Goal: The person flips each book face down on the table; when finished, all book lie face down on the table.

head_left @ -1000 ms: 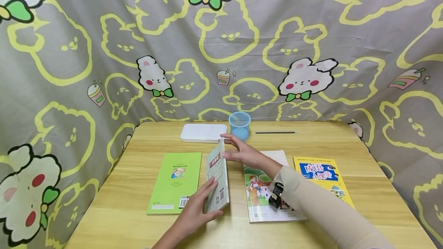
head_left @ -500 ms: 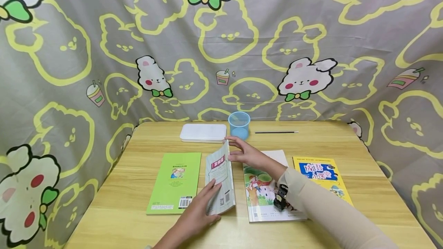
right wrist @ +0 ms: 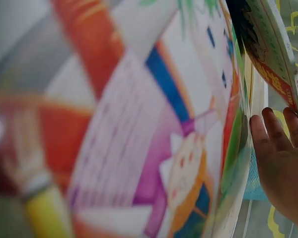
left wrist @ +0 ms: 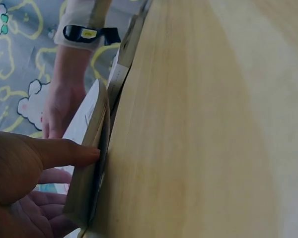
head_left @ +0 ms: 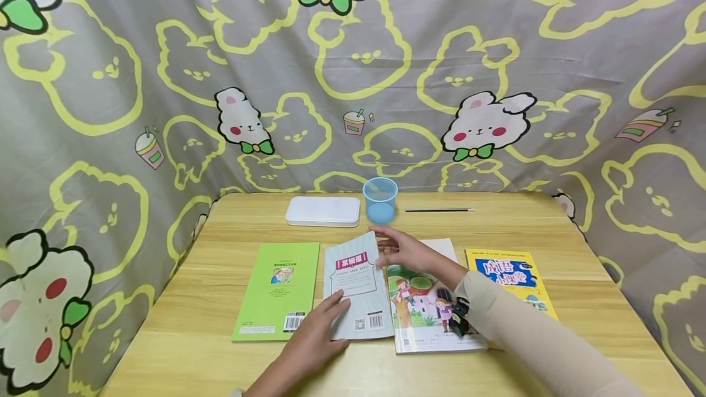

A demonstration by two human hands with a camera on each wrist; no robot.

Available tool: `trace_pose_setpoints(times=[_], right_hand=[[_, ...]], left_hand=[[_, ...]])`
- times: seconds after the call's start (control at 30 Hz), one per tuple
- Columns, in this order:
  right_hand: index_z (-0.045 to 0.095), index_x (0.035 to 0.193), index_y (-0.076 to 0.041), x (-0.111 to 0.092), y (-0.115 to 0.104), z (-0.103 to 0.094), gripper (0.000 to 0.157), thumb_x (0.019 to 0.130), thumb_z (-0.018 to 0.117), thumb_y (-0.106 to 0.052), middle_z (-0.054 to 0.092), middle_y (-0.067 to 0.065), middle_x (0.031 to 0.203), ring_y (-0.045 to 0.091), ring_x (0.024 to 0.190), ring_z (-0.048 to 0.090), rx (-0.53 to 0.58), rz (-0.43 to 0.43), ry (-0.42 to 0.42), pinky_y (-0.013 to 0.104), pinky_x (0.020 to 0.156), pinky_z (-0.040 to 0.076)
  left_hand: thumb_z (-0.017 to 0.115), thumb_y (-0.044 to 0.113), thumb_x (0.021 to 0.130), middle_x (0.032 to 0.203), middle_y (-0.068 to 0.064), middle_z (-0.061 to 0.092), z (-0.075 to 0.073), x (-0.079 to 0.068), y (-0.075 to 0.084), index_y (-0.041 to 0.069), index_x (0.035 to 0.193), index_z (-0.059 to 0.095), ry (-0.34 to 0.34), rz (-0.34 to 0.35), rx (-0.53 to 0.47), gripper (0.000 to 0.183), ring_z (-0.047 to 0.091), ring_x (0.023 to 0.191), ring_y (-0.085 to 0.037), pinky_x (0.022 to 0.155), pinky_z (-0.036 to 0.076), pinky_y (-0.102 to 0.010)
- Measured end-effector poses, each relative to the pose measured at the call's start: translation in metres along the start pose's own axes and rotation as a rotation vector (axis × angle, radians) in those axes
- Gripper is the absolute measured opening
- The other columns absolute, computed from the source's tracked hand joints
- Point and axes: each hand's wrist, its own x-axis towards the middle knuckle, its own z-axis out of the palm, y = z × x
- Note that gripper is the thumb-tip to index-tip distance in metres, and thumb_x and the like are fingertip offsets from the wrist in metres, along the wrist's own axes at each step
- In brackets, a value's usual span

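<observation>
A pale grey-green book (head_left: 357, 287) with a red title label is tilted, back cover up, in the middle of the table. My left hand (head_left: 313, 339) holds its lower left part, fingertips on the cover and thumb at the bottom edge. In the left wrist view that thumb (left wrist: 72, 152) presses the page edges, with a narrow gap under the book. My right hand (head_left: 405, 253) holds the upper right edge. The right wrist view has its fingers (right wrist: 275, 130) at the book's edge. A picture book (head_left: 436, 308) lies under my right wrist, partly covered.
A green book (head_left: 276, 299) lies to the left and a yellow book (head_left: 510, 274) to the right, partly behind my sleeve. Along the back are a white case (head_left: 322, 210), a blue cup (head_left: 380, 201) and a thin dark pencil-like stick (head_left: 439, 210). Patterned cloth (head_left: 353, 78) hangs behind.
The grey-green book has swung down from nearly upright towards flat, its right edge moving right and its cover turning upward. My right hand has moved slightly right and lower with it.
</observation>
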Motion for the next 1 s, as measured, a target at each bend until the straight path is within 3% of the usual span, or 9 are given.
trace_pose_setpoints(times=[0.2,0.37,0.53,0.67,0.77,0.83,0.9,1.0], right_hand=[[0.024,0.164,-0.008,-0.0029,0.0004,-0.0043,0.094,0.09,0.081,-0.015,0.036,0.017,0.164,0.04,0.152,0.032,-0.133,0.007,-0.016,0.058,0.123,0.028],[0.025,0.164,-0.01,-0.0059,0.0029,-0.0072,0.096,0.087,0.083,-0.018,0.038,0.019,0.163,0.045,0.148,0.036,-0.224,0.018,-0.025,0.06,0.12,0.034],[0.031,0.163,-0.009,-0.0058,0.0058,-0.0066,0.095,0.086,0.085,-0.024,0.046,0.014,0.159,0.038,0.142,0.047,-0.351,0.003,0.007,0.057,0.116,0.041],[0.036,0.161,-0.008,-0.0043,0.0047,-0.0041,0.095,0.083,0.086,-0.029,0.056,0.011,0.144,0.027,0.118,0.055,-0.45,-0.001,0.033,0.044,0.098,0.05],[0.037,0.159,-0.006,-0.0033,0.0047,-0.0027,0.094,0.083,0.086,-0.031,0.058,0.013,0.13,0.026,0.103,0.052,-0.508,-0.008,0.036,0.04,0.083,0.047],[0.038,0.159,-0.005,-0.0036,0.0051,-0.0023,0.094,0.083,0.087,-0.032,0.057,0.015,0.132,0.028,0.111,0.055,-0.536,-0.009,0.039,0.041,0.088,0.05],[0.039,0.158,-0.004,-0.004,0.0059,-0.0022,0.094,0.082,0.087,-0.032,0.053,0.017,0.145,0.032,0.125,0.055,-0.546,-0.008,0.041,0.046,0.099,0.052],[0.04,0.157,-0.004,-0.0048,0.0066,-0.0024,0.093,0.082,0.088,-0.031,0.043,0.017,0.158,0.036,0.137,0.05,-0.551,0.001,0.043,0.051,0.109,0.048]], left_hand=[[0.09,0.016,0.076,0.159,-0.016,0.044,-0.0012,0.0005,0.0017,0.001,0.144,0.057,-0.013,0.0,0.026,0.077,0.05,0.14,-0.04,0.114,0.043,-0.056],[0.09,0.014,0.075,0.161,-0.015,0.042,-0.0025,0.0003,0.0014,0.0,0.145,0.056,-0.036,-0.023,0.032,0.078,0.048,0.141,-0.041,0.114,0.041,-0.057],[0.09,0.015,0.076,0.162,-0.014,0.041,-0.0043,0.0013,-0.0008,-0.001,0.145,0.056,-0.06,-0.044,0.04,0.078,0.045,0.143,-0.04,0.116,0.039,-0.056],[0.09,0.016,0.076,0.162,-0.014,0.04,-0.006,0.0018,-0.0025,-0.002,0.144,0.056,-0.07,-0.045,0.045,0.078,0.045,0.144,-0.04,0.117,0.038,-0.056],[0.089,0.016,0.076,0.162,-0.016,0.04,-0.0073,0.0013,-0.0029,-0.004,0.143,0.057,-0.075,-0.039,0.039,0.077,0.045,0.143,-0.041,0.117,0.038,-0.057],[0.089,0.016,0.077,0.161,-0.017,0.041,-0.008,0.001,-0.0029,-0.005,0.142,0.057,-0.078,-0.031,0.036,0.075,0.045,0.143,-0.041,0.116,0.038,-0.057],[0.089,0.015,0.077,0.161,-0.017,0.041,-0.0087,0.0009,-0.0028,-0.005,0.141,0.058,-0.079,-0.026,0.035,0.075,0.045,0.143,-0.041,0.116,0.039,-0.057],[0.089,0.015,0.077,0.161,-0.017,0.042,-0.0096,0.0012,-0.0026,-0.005,0.14,0.058,-0.082,-0.021,0.038,0.074,0.046,0.143,-0.041,0.116,0.039,-0.056]])
